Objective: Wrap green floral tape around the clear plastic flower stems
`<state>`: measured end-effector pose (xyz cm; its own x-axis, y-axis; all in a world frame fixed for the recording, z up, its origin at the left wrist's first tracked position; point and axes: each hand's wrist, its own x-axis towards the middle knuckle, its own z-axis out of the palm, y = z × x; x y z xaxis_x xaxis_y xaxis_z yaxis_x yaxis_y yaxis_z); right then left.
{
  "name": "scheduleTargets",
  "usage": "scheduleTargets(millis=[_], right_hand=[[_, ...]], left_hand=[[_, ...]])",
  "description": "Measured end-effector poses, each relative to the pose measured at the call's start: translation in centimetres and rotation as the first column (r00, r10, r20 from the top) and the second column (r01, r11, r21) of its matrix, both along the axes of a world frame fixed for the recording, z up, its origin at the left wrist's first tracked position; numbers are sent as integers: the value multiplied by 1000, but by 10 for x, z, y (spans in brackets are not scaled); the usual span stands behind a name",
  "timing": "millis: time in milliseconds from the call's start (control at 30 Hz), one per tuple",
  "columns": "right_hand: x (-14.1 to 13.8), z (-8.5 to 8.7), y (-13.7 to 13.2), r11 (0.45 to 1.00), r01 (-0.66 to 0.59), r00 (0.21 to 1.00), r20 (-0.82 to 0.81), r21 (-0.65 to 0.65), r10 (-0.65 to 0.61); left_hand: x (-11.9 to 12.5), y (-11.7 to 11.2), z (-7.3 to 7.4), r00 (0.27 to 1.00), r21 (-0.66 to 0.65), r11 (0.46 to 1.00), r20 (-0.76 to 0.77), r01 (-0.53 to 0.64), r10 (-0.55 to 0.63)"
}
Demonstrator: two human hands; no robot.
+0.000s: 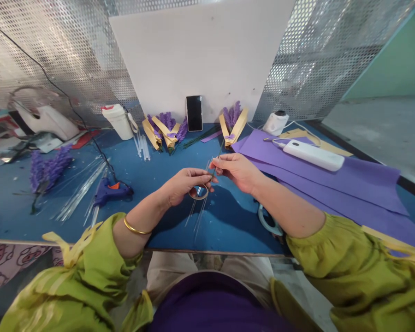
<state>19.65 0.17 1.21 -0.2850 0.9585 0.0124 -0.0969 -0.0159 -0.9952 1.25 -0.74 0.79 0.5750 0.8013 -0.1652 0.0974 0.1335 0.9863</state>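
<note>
In front of my chest, above the blue table, my left hand (188,182) is closed, with a roll of tape (193,195) hanging at its fingers. Its fingertips also pinch a thin dark stem (213,174). My right hand (237,170) is closed too, its thumb and forefinger gripping the upper part of that stem just beside the left fingertips. Whether tape is wound on the stem is too small to tell. Several thin clear wires (199,213) run below and behind my hands, seemingly on the table.
A blue glue gun (110,191), bundled clear strips (83,189) and purple flowers (50,168) lie left. Paper-wrapped flower bunches (166,131) and a phone (194,113) stand behind. Purple sheets (349,184), a white power strip (314,155) and scissors (268,221) are right.
</note>
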Motion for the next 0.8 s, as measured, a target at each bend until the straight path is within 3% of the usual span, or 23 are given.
scheduleTargets(millis=[167, 600, 700, 800], right_hand=[[3, 2, 2, 1000, -15, 999, 33, -1, 15], [-1, 1, -1, 985, 51, 976, 199, 165, -83], [-2, -2, -1, 984, 81, 974, 196, 158, -112], [-2, -4, 0, 992, 33, 990, 130, 124, -50]], left_hand=[[-4, 3, 2, 1000, 5, 1000, -15, -19, 19], [2, -4, 5, 988, 122, 990, -125, -74, 90], [3, -5, 4, 991, 91, 993, -106, -70, 79], [4, -4, 2, 991, 83, 990, -61, -112, 117]])
